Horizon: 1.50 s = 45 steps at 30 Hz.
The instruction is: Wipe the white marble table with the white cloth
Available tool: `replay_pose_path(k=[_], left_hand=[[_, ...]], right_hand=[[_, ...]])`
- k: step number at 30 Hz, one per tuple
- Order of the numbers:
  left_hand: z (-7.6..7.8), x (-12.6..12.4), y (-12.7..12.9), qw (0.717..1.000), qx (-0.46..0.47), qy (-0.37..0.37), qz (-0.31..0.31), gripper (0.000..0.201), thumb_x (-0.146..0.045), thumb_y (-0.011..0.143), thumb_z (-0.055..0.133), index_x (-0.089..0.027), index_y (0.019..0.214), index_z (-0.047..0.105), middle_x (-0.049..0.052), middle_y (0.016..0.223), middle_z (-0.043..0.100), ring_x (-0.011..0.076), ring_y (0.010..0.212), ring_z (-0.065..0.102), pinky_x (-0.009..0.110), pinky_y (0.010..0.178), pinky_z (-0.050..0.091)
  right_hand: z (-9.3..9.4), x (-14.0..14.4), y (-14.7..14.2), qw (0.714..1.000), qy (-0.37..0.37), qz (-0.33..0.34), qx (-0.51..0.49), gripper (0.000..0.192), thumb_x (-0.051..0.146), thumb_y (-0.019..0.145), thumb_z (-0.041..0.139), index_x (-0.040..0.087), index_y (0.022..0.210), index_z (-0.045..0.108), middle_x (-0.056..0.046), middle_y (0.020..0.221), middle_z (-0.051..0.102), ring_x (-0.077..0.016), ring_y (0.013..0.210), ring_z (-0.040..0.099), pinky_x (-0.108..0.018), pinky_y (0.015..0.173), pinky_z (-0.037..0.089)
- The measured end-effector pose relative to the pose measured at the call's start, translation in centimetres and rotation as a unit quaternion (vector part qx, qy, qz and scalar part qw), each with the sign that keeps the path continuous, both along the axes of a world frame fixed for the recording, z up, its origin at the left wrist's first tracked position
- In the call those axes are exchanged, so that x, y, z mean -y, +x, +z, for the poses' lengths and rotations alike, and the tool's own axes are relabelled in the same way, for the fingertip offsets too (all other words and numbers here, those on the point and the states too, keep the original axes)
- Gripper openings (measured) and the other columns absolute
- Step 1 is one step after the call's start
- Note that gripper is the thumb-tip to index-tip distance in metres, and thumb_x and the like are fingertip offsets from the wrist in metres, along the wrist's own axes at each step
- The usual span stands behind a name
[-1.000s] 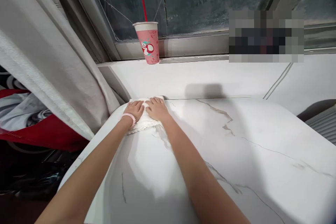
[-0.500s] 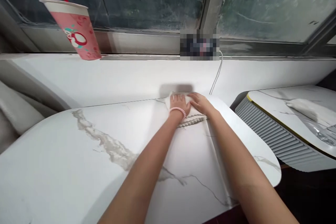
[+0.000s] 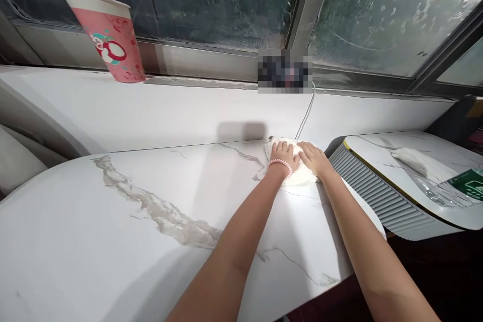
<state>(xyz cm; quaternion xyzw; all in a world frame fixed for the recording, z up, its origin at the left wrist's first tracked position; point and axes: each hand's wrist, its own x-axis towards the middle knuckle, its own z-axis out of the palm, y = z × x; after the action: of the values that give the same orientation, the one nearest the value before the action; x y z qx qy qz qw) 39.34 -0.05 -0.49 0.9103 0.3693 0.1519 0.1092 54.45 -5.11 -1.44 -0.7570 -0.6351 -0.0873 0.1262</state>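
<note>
A white cloth (image 3: 302, 176) lies spread on the marble-patterned white tabletop (image 3: 151, 261), near its back right end by the wall. My left hand (image 3: 284, 155), with a pink beaded bracelet at the wrist, rests flat on the cloth, fingers stretched out. Just to its right, my right hand (image 3: 314, 159) also presses on the cloth, palm down with its fingers extended. Both hands cover part of the cloth.
On the window ledge stand a pink paper cup (image 3: 116, 45) with a red straw and a blurred-out dark object (image 3: 285, 71) with a white cable (image 3: 307, 110). A ribbed side cabinet (image 3: 373, 191) at right bears a clear bottle (image 3: 449, 193) and a white packet (image 3: 426, 163).
Both hands have slid to the right along the back of the tabletop, taking the cloth with them. The view has shifted slightly, showing more of the bottle.
</note>
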Motion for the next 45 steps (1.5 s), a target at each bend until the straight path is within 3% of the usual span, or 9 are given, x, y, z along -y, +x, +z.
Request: replay_pose_path(k=[5, 11, 16, 21, 25, 28, 33, 38, 45], left_hand=[[0.0, 1.1, -3.9, 1.000, -0.003, 0.018, -0.002, 0.057, -0.037, 0.098, 0.032, -0.009, 0.147, 0.041, 0.014, 0.156, 0.038, 0.0253, 0.145, 0.030, 0.043, 0.123, 0.015], [0.8, 5.0, -11.6, 0.996, -0.067, 0.024, 0.053, 0.059, -0.037, 0.099, 0.028, -0.007, 0.149, 0.037, 0.017, 0.157, 0.035, 0.0302, 0.146, 0.028, 0.050, 0.121, 0.017], [1.3, 11.0, -19.6, 0.990, -0.115, 0.059, 0.049, 0.058, -0.036, 0.098, 0.029, -0.006, 0.148, 0.038, 0.019, 0.154, 0.038, 0.0338, 0.144, 0.032, 0.052, 0.119, 0.022], [-0.5, 19.2, -27.5, 0.981, -0.127, 0.127, 0.075, 0.061, -0.039, 0.096, 0.034, -0.003, 0.145, 0.043, 0.026, 0.148, 0.044, 0.0417, 0.138, 0.039, 0.060, 0.113, 0.028], [-1.5, 21.6, -31.7, 0.974, -0.112, 0.181, 0.080, 0.060, -0.040, 0.096, 0.034, -0.007, 0.144, 0.045, 0.024, 0.147, 0.047, 0.0390, 0.138, 0.041, 0.056, 0.114, 0.030], [-0.8, 19.2, -32.9, 0.980, -0.123, 0.129, 0.092, 0.058, -0.038, 0.097, 0.031, -0.009, 0.145, 0.045, 0.021, 0.149, 0.045, 0.0352, 0.140, 0.039, 0.054, 0.115, 0.029], [0.9, 10.8, -33.2, 0.979, -0.140, 0.001, 0.149, 0.055, -0.033, 0.095, 0.036, -0.012, 0.146, 0.042, 0.015, 0.155, 0.039, 0.0290, 0.145, 0.032, 0.051, 0.120, 0.023], [1.1, 2.7, -33.0, 0.971, -0.039, 0.034, 0.233, 0.048, -0.023, 0.096, 0.028, -0.016, 0.137, 0.050, 0.011, 0.143, 0.054, 0.0227, 0.137, 0.044, 0.045, 0.120, 0.025], [1.1, -5.0, -32.9, 0.976, -0.018, 0.050, 0.209, 0.045, -0.024, 0.095, 0.033, -0.017, 0.133, 0.055, 0.009, 0.139, 0.058, 0.0225, 0.130, 0.050, 0.041, 0.117, 0.029]], right_hand=[[0.7, 1.7, -4.7, 0.998, -0.039, -0.012, 0.047, 0.053, 0.031, 0.099, 0.026, 0.015, 0.145, 0.043, -0.010, 0.152, 0.044, -0.0281, 0.143, 0.036, -0.048, 0.115, 0.033], [1.4, 4.3, -13.2, 0.994, -0.040, 0.034, 0.095, 0.050, 0.026, 0.100, 0.029, 0.013, 0.145, 0.045, -0.013, 0.152, 0.044, -0.0281, 0.142, 0.037, -0.046, 0.114, 0.032], [0.8, 10.0, -21.0, 0.994, -0.005, 0.081, 0.068, 0.049, 0.023, 0.098, 0.032, 0.009, 0.142, 0.049, -0.019, 0.149, 0.046, -0.0324, 0.140, 0.038, -0.051, 0.112, 0.032], [0.3, 17.6, -27.3, 0.981, 0.011, 0.191, 0.039, 0.051, 0.027, 0.098, 0.034, 0.011, 0.145, 0.046, -0.020, 0.153, 0.039, -0.0341, 0.145, 0.028, -0.054, 0.117, 0.024], [0.6, 19.4, -30.5, 0.973, -0.011, 0.230, 0.026, 0.053, 0.030, 0.096, 0.040, 0.014, 0.147, 0.043, -0.020, 0.155, 0.036, -0.0363, 0.146, 0.025, -0.060, 0.116, 0.019], [1.1, 17.1, -32.2, 0.976, -0.043, 0.213, 0.004, 0.053, 0.029, 0.097, 0.039, 0.014, 0.147, 0.044, -0.021, 0.155, 0.036, -0.0384, 0.145, 0.026, -0.062, 0.114, 0.019], [1.5, 9.2, -34.1, 0.979, -0.047, 0.187, -0.062, 0.050, 0.028, 0.098, 0.033, 0.016, 0.145, 0.044, -0.017, 0.155, 0.036, -0.0357, 0.146, 0.026, -0.061, 0.115, 0.016], [1.6, 0.3, -34.7, 0.965, -0.007, 0.185, -0.186, 0.044, 0.023, 0.095, 0.036, 0.022, 0.134, 0.055, -0.006, 0.149, 0.048, -0.0247, 0.143, 0.032, -0.050, 0.119, 0.016], [1.3, -6.4, -35.3, 0.971, 0.030, 0.130, -0.200, 0.042, 0.023, 0.095, 0.038, 0.022, 0.131, 0.058, -0.007, 0.146, 0.051, -0.0242, 0.141, 0.033, -0.049, 0.118, 0.015]])
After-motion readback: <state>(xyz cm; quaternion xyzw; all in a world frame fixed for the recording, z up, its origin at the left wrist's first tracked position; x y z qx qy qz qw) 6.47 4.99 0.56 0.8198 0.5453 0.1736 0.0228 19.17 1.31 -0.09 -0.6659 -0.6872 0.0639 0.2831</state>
